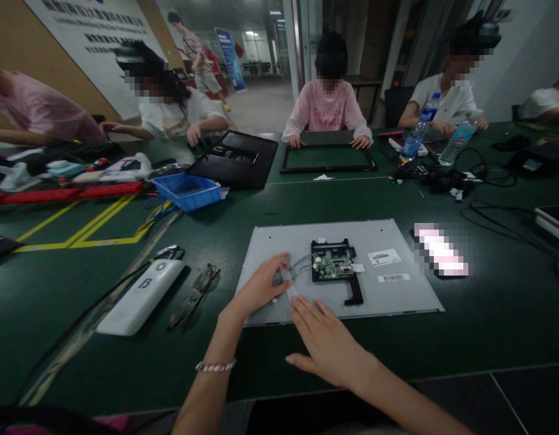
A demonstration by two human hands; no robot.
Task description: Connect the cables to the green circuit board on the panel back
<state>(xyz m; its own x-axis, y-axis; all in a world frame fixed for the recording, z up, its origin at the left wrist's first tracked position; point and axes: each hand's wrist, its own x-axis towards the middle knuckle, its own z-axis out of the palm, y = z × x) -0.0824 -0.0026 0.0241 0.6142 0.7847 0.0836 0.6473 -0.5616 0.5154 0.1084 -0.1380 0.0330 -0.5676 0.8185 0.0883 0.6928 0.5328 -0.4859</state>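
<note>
A grey metal display back panel (397,296) lies flat on the dark green table in front of me. A small green circuit board (332,267) in a black bracket sits near its middle, with thin grey wires running left from it. My left hand (261,289) rests on the panel's left part, fingers pinched on a small white connector or tape piece at the wire ends. My right hand (327,344) lies flat at the panel's front edge, fingers stretched toward that same white piece. Two white labels (384,258) are stuck to the panel's right half.
A white power bank (141,296) and folded glasses (195,293) lie at my left. A phone (440,251) rests at the panel's right. A blue bin (188,191), a black monitor shell (236,158), a bezel frame (327,159), water bottles (418,134) and cables lie beyond; several people sit around.
</note>
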